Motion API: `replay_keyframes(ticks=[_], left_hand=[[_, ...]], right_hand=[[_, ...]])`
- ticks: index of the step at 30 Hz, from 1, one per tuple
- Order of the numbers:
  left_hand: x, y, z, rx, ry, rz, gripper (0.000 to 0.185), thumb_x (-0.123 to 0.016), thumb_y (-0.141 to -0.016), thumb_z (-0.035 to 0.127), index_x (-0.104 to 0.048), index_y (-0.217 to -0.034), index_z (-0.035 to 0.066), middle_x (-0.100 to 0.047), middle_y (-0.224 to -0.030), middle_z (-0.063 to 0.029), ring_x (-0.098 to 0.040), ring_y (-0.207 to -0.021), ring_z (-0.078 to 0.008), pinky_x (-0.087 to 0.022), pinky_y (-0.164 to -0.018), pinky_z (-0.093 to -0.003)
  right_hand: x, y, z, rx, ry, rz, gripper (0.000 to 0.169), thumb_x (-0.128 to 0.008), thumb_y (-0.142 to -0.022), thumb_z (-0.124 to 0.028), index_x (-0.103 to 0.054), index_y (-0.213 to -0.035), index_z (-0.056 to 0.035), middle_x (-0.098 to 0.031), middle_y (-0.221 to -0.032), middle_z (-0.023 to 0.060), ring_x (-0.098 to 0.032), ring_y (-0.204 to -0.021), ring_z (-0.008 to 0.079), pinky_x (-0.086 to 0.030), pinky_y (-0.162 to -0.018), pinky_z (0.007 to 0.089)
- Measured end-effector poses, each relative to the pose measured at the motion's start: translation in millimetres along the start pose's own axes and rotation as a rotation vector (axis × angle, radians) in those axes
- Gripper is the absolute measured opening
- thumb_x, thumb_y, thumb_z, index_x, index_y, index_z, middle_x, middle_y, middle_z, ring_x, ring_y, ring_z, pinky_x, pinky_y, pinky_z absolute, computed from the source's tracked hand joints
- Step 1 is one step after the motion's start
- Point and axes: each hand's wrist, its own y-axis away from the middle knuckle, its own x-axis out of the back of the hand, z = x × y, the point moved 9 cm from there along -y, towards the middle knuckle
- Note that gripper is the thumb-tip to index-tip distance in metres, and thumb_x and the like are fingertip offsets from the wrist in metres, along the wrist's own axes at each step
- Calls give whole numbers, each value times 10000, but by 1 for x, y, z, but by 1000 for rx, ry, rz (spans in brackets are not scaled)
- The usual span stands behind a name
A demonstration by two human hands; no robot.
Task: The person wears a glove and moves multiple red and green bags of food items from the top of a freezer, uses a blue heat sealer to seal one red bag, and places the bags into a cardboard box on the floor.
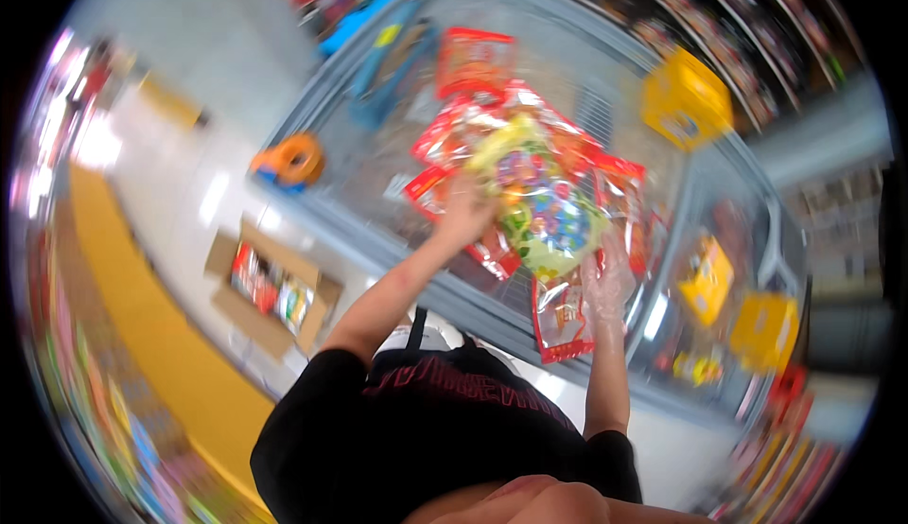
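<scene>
A yellow-green plastic bag printed with colourful pictures (546,205) lies across my two hands, above a heap of red-edged clear packets (475,63). My left hand (464,208) is bare and grips the bag's left edge. A thin clear plastic glove covers my right hand (608,279), which holds the lower right edge. Below the bag, beside my right hand, another red-edged packet (564,318) juts towards me. The packets rest on the glass top of a grey chest freezer (347,205). Motion blur hides the exact finger positions.
An orange tape dispenser (291,159) sits on the freezer's left corner. Yellow boxes (687,98) stand along its right side. An open cardboard box (312,311) with packets is on the floor to my left. Stocked shelves (738,20) rise beyond the freezer.
</scene>
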Motion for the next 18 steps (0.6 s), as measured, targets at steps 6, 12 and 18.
replay_keyframes(ticks=[6, 12, 18], left_hand=[[-26, 20, 17, -39, 138, -187, 516, -562, -724, 276, -443, -1167, 39, -490, -1097, -184, -500, -974, -335, -415, -808, -404], [57, 219, -21, 324, 122, 37, 409, -501, -799, 192, -452, -1178, 47, -500, -1161, -151, -511, -1027, -302, -416, -869, -363], [95, 601, -153, 1284, -34, 272, 409, -519, -750, 211, -523, -1112, 21, -560, -1076, -192, -552, -983, -310, -432, -847, -369]], right_hand=[[-83, -56, -72, 424, 79, -358, 556, -573, -760, -384, -440, -1221, -104, -396, -1283, 142, -387, -1170, 310, -331, -944, 409], [-116, -28, -85, 435, 506, -235, 733, -496, -733, -572, -304, -1327, -188, -271, -1375, 111, -303, -1225, 327, -304, -948, 468], [-93, -22, -102, 311, 536, -193, 631, -549, -769, -429, -343, -1294, -145, -343, -1319, 156, -376, -1170, 348, -331, -945, 445]])
